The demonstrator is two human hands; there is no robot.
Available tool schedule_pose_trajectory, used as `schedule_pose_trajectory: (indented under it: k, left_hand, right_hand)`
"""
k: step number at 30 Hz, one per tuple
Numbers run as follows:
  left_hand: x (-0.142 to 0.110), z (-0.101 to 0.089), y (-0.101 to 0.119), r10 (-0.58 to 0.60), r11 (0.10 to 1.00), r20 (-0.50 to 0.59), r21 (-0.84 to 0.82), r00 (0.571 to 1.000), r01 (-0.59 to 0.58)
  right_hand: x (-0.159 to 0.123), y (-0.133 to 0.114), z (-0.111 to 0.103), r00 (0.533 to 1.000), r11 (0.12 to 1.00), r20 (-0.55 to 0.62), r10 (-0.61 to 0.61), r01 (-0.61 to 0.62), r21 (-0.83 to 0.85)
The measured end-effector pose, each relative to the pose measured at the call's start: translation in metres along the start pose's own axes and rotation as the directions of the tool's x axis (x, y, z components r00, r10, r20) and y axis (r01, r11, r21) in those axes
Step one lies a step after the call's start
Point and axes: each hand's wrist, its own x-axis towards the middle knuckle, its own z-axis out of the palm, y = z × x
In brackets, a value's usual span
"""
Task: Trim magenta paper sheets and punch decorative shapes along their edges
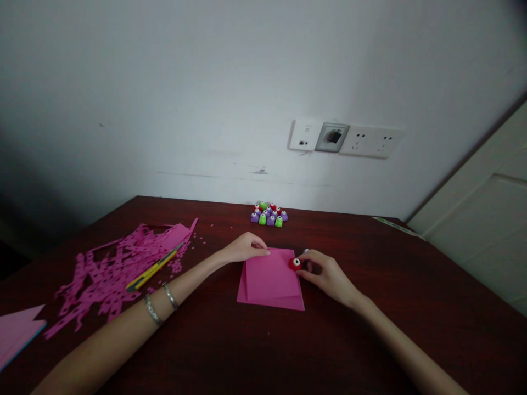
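Observation:
A folded sheet of pink paper (272, 280) lies in front of me, its upper layer slightly askew over the lower one. At its upper left edge, my left hand (247, 248) is closed on the paper between thumb and fingers. My right hand (327, 274) grips a small red craft punch (295, 264) at the sheet's right edge. Whether the paper sits inside the punch's slot I cannot tell. Just behind my right fingers stands another small punch (306, 251), mostly hidden.
Several red, green and purple punches (270, 220) cluster near the wall. To the left lies a heap of punched pink strips (94, 274) with a yellow utility knife (152, 270) on it. Pink sheets (18, 332) are at the far left, a patterned strip (397, 227) at the back right.

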Motion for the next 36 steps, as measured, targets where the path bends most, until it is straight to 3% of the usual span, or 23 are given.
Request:
schedule_pose_trajectory:
  k: [11,17,36]
  left_hand:
    - [0.000,0.004,-0.003,0.037,0.996,0.028,-0.082,0.999,-0.035]
    - [0.000,0.002,0.001,0.042,0.999,0.018,-0.005,0.999,-0.042]
    - [-0.001,-0.001,0.004,0.011,0.999,0.039,-0.051,0.999,-0.009]
  right_hand:
    - [0.000,-0.006,-0.005,0.999,1.000,0.021,-0.025,0.026,-0.016]
    - [0.000,-0.008,-0.005,0.999,0.999,0.014,-0.045,0.045,-0.026]
    - [0.000,-0.011,-0.009,0.999,0.997,-0.019,-0.025,0.024,-0.070]
